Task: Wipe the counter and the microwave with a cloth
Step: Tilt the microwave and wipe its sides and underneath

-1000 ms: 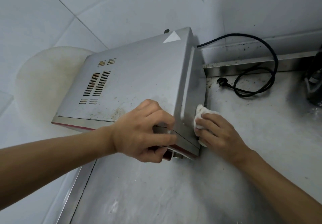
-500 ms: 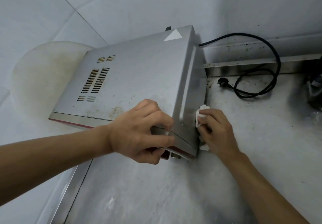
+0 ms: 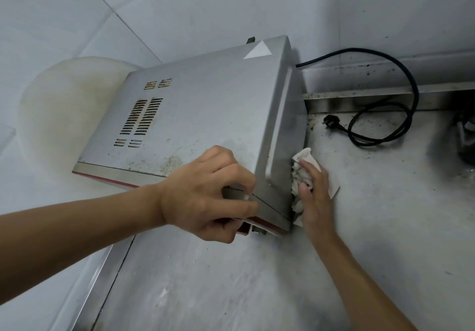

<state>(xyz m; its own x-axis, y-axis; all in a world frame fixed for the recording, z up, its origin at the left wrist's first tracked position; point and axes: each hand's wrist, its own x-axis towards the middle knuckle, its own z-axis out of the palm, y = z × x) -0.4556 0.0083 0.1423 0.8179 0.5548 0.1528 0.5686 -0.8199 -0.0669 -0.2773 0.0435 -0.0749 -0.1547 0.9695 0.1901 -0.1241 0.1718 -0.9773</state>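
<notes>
Right now the step looks like wiping the microwave's (image 3: 205, 114) right side wall. The cloth (image 3: 305, 158) lies bunched against that wall low down and near the microwave's front corner, partly trailing onto the counter (image 3: 385, 227) just beside the microwave. The right hand (image 3: 316, 197) lies over the cloth with fingers fairly straight, pressing it flat to the metal rather than balling it up. The left hand (image 3: 205, 197) grips the microwave's front right corner, fingers curled over the top edge and thumb tucked under the front. That bracing grip matters, I'd say: sideways pressure from the wipe could slide the microwave, so push against the left hand's hold. Long strokes from the microwave's front toward its back should work better than dabbing, and the raised strip along the side wall probably traps dirt at its edges, so a fold of cloth run along it would help. Brown specks on the microwave's top near the front edge want attention too. A power cord (image 3: 406, 114) lies coiled on the counter behind and to the right of the microwave, its plug (image 3: 331, 121) loose; steer the cloth clear of it.
</notes>
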